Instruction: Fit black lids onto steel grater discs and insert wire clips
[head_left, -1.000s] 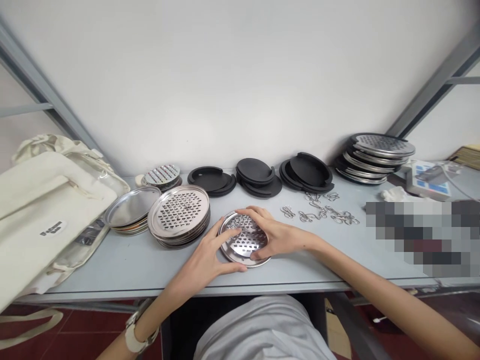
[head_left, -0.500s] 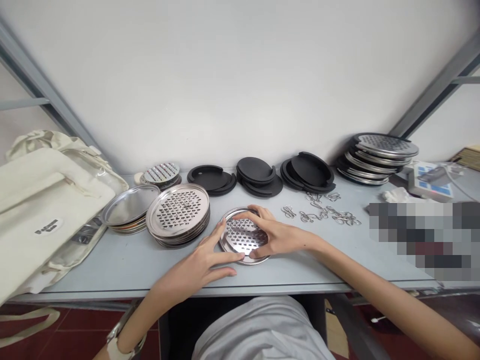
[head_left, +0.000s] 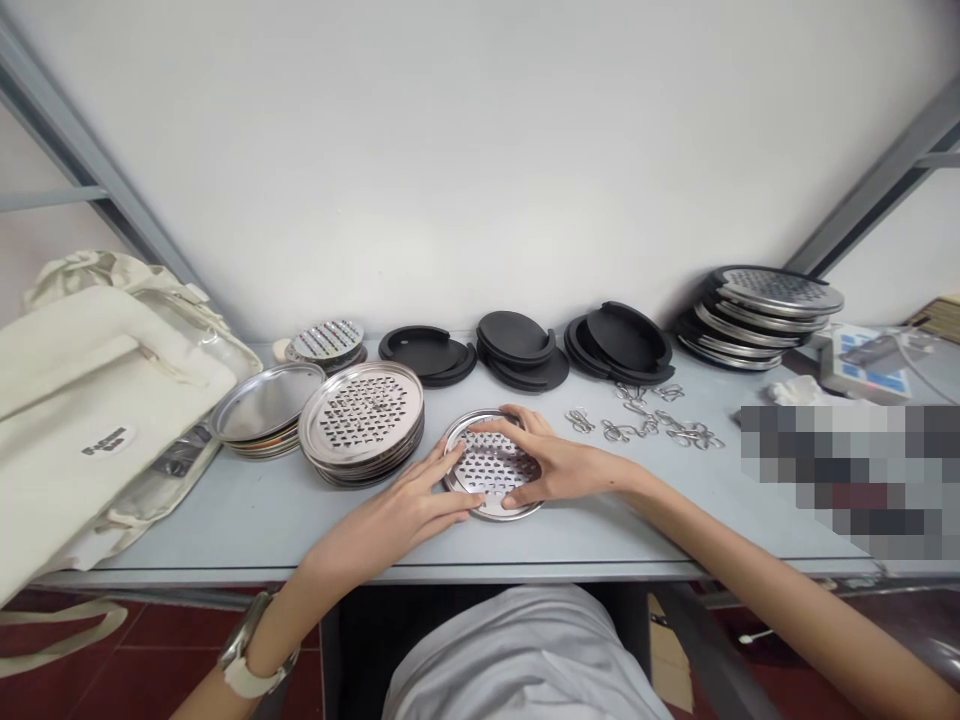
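Note:
Flat on the table near its front edge lies a round metal grater disc (head_left: 495, 462) with rows of holes and a raised shiny rim. My left hand (head_left: 416, 510) rests at its left side, fingers on the rim and thumb pressed on the near part of the disc. From the right, my right hand (head_left: 559, 465) spans it, fingertips toward the far rim and thumb at the near side. Both hands hold the disc, and partly cover it. Just left stands a stack of similar grater discs (head_left: 361, 412).
Behind are plain metal plates (head_left: 266, 400), a small patterned disc (head_left: 328, 341) and black round holders (head_left: 514, 337). Wire hooks (head_left: 649, 420) lie to the right. A tall stack of grater discs in black holders (head_left: 761, 310) stands back right. A cream bag (head_left: 112, 400) covers the left end.
The view has shifted slightly. My left thumb and fingers have drawn closer together at the disc's near left side. My right hand keeps about the same hold.

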